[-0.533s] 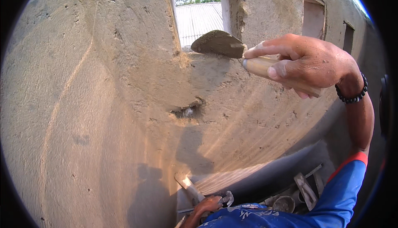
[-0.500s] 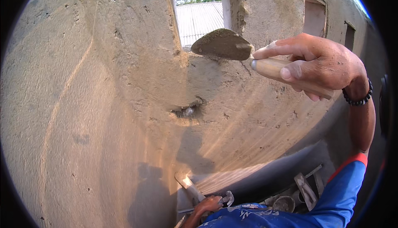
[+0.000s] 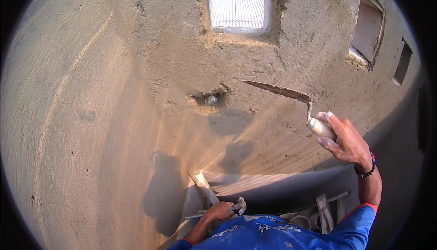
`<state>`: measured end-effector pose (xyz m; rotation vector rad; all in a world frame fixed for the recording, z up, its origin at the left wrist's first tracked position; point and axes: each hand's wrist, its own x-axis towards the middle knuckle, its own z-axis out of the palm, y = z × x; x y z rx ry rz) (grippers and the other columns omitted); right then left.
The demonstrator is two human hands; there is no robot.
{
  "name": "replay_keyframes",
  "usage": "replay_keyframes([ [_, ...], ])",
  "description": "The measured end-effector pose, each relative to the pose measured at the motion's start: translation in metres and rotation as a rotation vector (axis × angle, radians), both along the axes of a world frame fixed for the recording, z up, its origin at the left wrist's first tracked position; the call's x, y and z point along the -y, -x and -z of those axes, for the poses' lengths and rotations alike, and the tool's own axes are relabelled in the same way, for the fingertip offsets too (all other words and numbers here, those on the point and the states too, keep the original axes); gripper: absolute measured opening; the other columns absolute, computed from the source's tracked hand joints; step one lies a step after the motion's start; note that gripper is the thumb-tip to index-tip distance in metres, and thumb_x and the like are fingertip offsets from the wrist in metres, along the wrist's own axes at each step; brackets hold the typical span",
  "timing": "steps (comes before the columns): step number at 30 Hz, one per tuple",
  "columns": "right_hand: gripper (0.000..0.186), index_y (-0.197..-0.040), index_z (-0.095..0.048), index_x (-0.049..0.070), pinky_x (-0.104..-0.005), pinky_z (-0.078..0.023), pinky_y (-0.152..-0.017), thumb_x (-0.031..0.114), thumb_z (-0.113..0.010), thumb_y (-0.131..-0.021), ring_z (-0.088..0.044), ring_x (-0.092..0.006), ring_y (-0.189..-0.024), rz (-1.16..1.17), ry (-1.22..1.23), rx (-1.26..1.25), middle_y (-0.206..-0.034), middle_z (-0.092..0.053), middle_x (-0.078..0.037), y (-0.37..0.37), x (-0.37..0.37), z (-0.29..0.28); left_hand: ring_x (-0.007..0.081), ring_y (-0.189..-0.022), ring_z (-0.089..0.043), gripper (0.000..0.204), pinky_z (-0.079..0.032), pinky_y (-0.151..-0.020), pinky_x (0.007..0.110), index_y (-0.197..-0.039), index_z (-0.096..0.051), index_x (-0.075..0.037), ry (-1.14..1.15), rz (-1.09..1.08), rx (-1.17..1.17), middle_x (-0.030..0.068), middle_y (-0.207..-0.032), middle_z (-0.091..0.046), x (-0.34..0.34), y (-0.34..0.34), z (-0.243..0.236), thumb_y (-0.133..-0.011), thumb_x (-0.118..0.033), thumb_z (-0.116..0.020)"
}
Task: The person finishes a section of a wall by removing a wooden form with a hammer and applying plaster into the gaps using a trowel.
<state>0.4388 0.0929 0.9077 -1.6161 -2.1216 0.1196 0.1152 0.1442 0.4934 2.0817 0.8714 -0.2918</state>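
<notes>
A pointing trowel (image 3: 282, 90) with a mortar-coated blade and a pale wooden handle is in my right hand (image 3: 348, 141). My fingers wrap its handle, and the blade, nearly edge-on, points left before the plastered wall (image 3: 173, 59). At the lower edge, my left hand (image 3: 220, 210) is closed around what looks like a claw hammer (image 3: 240, 204). Its metal head sticks out on the right of the fist and a thin handle end on the left. A rough hole (image 3: 210, 99) with something pale inside lies in the wall, left of the trowel.
Above is a window opening (image 3: 239, 30), with a corrugated roof (image 3: 237, 6) beyond. Another opening (image 3: 368, 27) and a narrow one (image 3: 402, 63) are farther right. A mortar-stained board (image 3: 203, 184) leans by my left hand. More boards (image 3: 324, 213) and a bucket (image 3: 301, 222) stand below.
My right hand has come down and slightly left with the trowel, away from the window, its blade turned edge-on. The view has shifted; my left hand still grips the hammer.
</notes>
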Motion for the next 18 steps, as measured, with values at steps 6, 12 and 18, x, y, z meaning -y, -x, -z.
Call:
replay_keyframes([
  [6,0.049,-0.123,-0.048,0.001,-0.0432,-0.050,-0.067,0.012,-0.070,-0.081,-0.063,-0.0407,-0.074,-0.070,-0.208,0.035,-0.084,-0.063,-0.020,-0.013,-0.012,0.049,0.0365,-0.085,-0.068,0.029,-0.052,-0.079,0.048,-0.102,-0.066,-0.007,-0.098,-0.176,0.059,0.0220,-0.088,-0.070,0.018,-0.011,0.005,-0.083,-0.028,-0.062],
  [12,0.042,-0.120,-0.046,0.000,-0.0510,-0.049,-0.063,0.017,-0.064,-0.087,-0.063,-0.0453,-0.073,-0.137,0.273,0.165,-0.077,-0.064,-0.025,-0.016,-0.001,0.101,0.0398,-0.091,-0.065,0.025,-0.049,-0.078,0.049,-0.094,-0.066,-0.008,0.007,-0.337,0.009,0.0195,-0.091,-0.069,0.028,-0.022,-0.027,-0.078,-0.027,-0.064],
  [18,0.045,-0.123,-0.047,0.001,-0.0503,-0.048,-0.062,0.021,-0.067,-0.087,-0.061,-0.0461,-0.071,-0.109,0.310,0.051,-0.076,-0.063,-0.025,-0.027,0.013,0.110,0.0355,-0.077,-0.067,0.021,-0.050,-0.069,0.046,-0.083,-0.065,-0.006,-0.151,-0.365,0.272,0.0178,-0.078,-0.067,0.029,-0.033,-0.025,-0.081,-0.026,-0.067],
])
